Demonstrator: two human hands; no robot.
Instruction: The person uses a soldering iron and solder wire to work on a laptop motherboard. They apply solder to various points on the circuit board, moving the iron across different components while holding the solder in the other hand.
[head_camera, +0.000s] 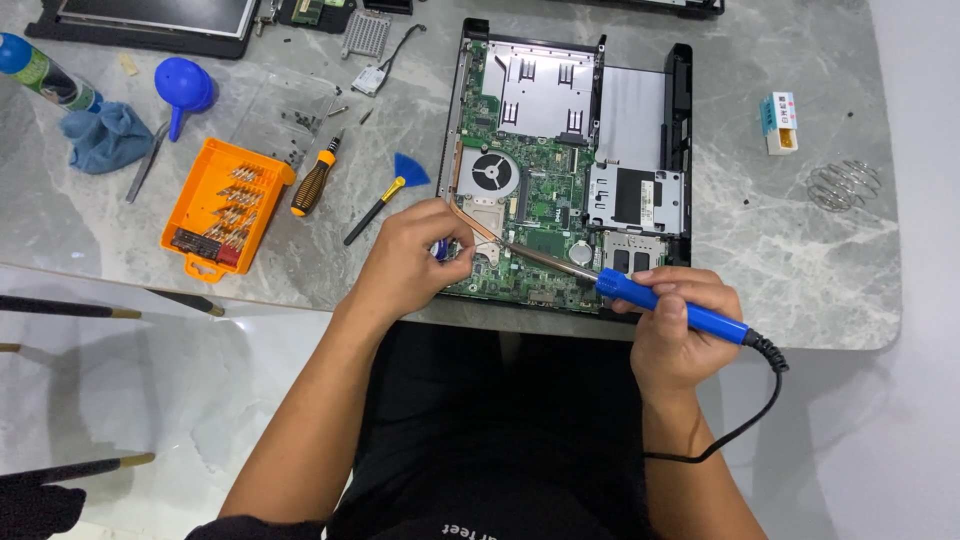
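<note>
Gripping a blue-handled soldering iron (672, 305) like a thick pen, the right hand (680, 325) was closed fully around the plastic grip, with the black cord (745, 415) trailing back past the wrist. The long metal shaft slanted up and left, its tip over the lower part of an opened laptop's green circuit board (535, 200), which lay in its black case on a grey marble-patterned table (800, 250). The left hand (420, 255) was curled shut over the board's lower left edge, pinching something small and bluish that could not be made out.

The iron looked light and rigid, best held by the blue grip only, since the bare shaft and tip were likely hot. The board appeared stiff yet fragile, safer steadied by its case edges than by its small parts.

Left of the laptop lay a small blue brush (385, 190), an orange-and-black screwdriver (313, 182), and an orange tray of bits (222, 205).
</note>
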